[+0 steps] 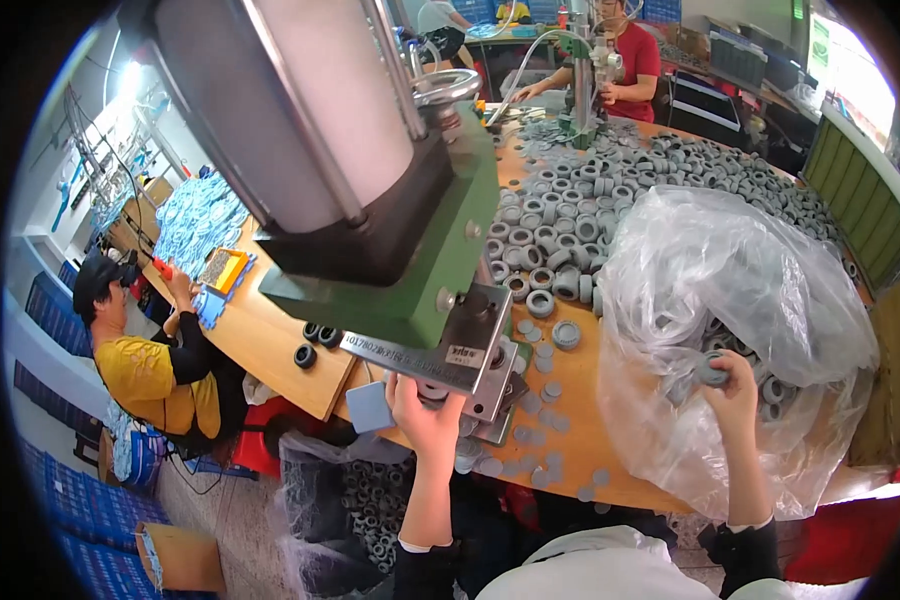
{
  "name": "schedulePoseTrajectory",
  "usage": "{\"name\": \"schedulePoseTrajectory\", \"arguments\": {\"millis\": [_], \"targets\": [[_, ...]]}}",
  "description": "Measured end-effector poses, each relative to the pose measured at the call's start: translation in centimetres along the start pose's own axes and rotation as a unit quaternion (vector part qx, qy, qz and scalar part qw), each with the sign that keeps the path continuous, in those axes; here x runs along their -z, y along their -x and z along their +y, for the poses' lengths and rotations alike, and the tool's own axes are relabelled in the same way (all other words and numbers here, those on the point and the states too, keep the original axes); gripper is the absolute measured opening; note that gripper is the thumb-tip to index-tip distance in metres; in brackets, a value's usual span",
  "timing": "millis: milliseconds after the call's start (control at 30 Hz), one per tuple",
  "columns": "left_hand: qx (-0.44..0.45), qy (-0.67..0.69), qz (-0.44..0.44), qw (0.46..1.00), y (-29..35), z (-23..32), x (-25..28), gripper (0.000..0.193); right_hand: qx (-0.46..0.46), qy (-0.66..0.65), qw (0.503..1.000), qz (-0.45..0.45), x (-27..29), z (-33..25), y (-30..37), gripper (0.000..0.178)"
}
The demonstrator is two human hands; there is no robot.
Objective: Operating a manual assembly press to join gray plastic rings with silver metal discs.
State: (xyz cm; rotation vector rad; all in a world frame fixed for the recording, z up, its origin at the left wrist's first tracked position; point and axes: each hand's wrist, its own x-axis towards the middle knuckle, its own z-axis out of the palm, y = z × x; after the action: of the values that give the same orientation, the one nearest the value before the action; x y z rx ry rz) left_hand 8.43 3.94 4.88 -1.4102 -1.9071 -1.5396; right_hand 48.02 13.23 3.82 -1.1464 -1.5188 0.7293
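Grey round pc (pixel 711 370) pinched in yr R hand (pixel 735 388), fingers closed to its width | crinkly clear bag (pixel 660 260) behind them | flat steel plate (pixel 415 361) above yr L hand (pixel 426 415), grip hidden, can't tell

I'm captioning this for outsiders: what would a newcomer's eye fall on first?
The green press with its pale cylinder looms upper left of centre, the left hand under its metal plate. Beyond lies a mass of grey rings on the table. At right is a clear plastic bag; there, the right hand holds a grey piece.
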Motion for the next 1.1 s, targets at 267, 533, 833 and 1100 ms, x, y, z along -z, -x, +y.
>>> {"name": "schedulePoseTrajectory", "arguments": {"millis": [267,533,833,1100], "targets": [[0.201,-0.176,0.128,0.955,8.4,-7.6,9.5,0.051,0.097,-0.115,0.955,-0.255,-18.9,-13.1,3.1,0.052],[0.111,-0.19,-0.066,0.973,5.9,-10.4,9.9,0.051,0.137,-0.076,0.95,-0.271,-25.7,-15.5,2.1,0.028],[0.062,-0.297,-0.242,0.922,2.4,-13.0,6.5,0.037,0.079,0.06,0.994,-0.041,-12.5,-9.3,1.5,0.024],[-0.045,-0.019,-0.084,0.995,2.8,-6.6,4.4,0.039,-0.116,0.38,0.916,-0.062,3.2,4.7,-4.9,0.03]]}}
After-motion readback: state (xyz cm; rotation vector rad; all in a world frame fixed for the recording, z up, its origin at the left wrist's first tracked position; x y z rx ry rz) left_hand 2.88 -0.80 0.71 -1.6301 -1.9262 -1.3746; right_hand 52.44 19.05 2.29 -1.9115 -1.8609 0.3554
